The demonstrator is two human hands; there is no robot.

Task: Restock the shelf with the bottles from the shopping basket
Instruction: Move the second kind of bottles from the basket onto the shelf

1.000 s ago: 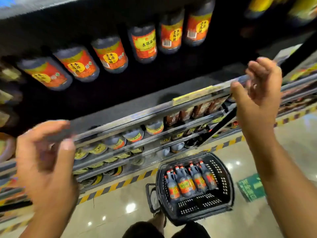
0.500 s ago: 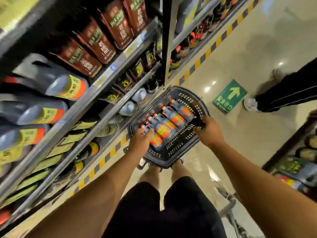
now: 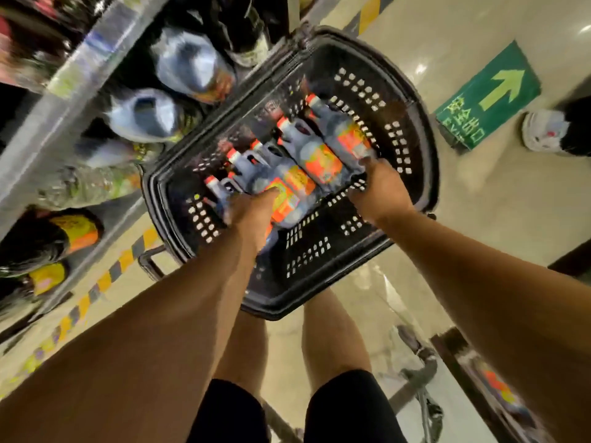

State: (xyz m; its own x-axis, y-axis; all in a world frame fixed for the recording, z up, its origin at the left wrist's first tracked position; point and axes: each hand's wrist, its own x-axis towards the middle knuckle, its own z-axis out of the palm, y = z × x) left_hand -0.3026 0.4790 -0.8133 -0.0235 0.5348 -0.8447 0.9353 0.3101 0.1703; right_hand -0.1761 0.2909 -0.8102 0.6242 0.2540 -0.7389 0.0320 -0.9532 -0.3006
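From the head view, we look down into the black plastic shopping basket with holes in its walls, which sits on the shiny floor at about 12 o'clock from our legs. Four or five dark bottles with red caps and orange labels lie side by side in it, so we think most of the job is left. The metal shelf at 9 to 11 o'clock already has some big bottles, but we cannot tell which came from the basket.

Our left hand is on the bottle at the 8 o'clock end of the row, fingers curled over it; it looks like a hold, but blur hides how tight. Our right hand touches the bottle at the 3 o'clock end; we cannot tell if it grips.

Half a second ago both hands were just reaching the basket, the right one at its rim. Now they are deeper in, on the bottles, and we lean closer.
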